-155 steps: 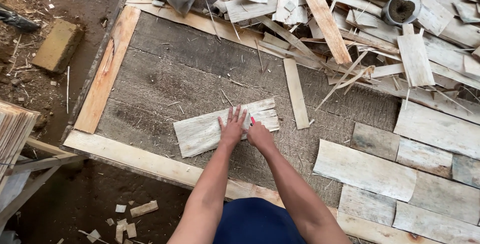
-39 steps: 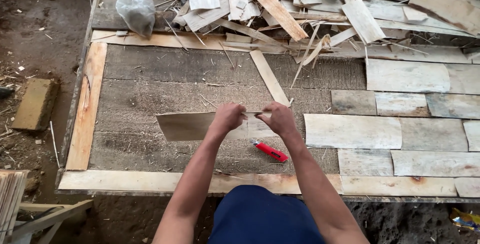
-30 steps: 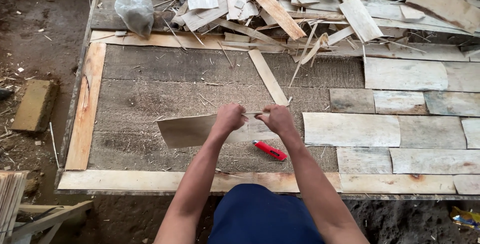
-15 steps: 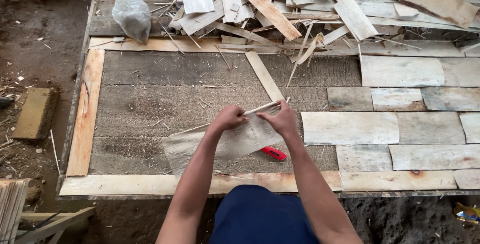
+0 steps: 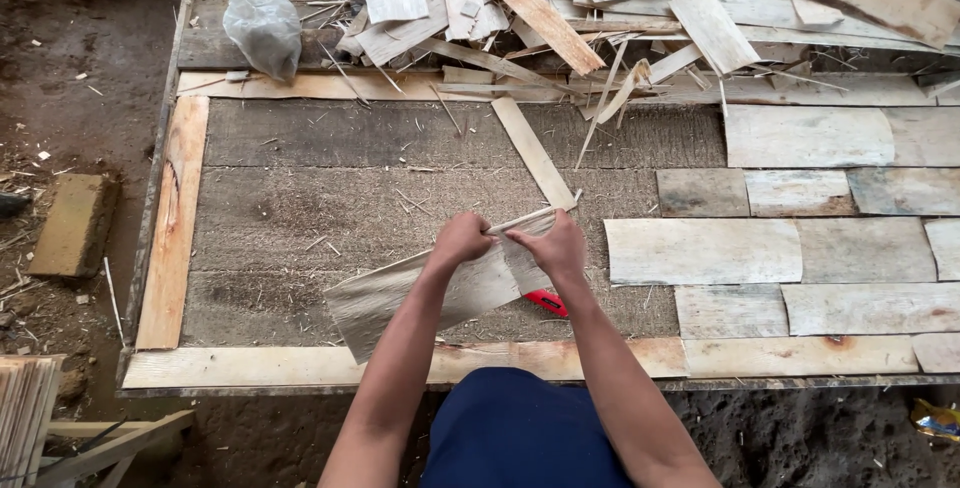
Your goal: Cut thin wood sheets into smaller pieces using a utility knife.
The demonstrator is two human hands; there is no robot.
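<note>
Got the thin pale-grey sheet of wood veneer (image 5: 430, 288) tipped up off the rough grey wooden platform (image 5: 330, 208) now, where a second ago it hung level, so the strip along its top edge looks ready to split off. My left hand (image 5: 460, 238) and right hand (image 5: 552, 243) are both pinched tight on that top edge, close together, thumbs nearly meeting. The small red-handled cutter (image 5: 546, 301) lies on the platform just under the sheet, the laid pale veneer pieces (image 5: 700, 250) sit to my right, and the scrap pile of offcuts (image 5: 540, 8) is at the far edge.
</note>
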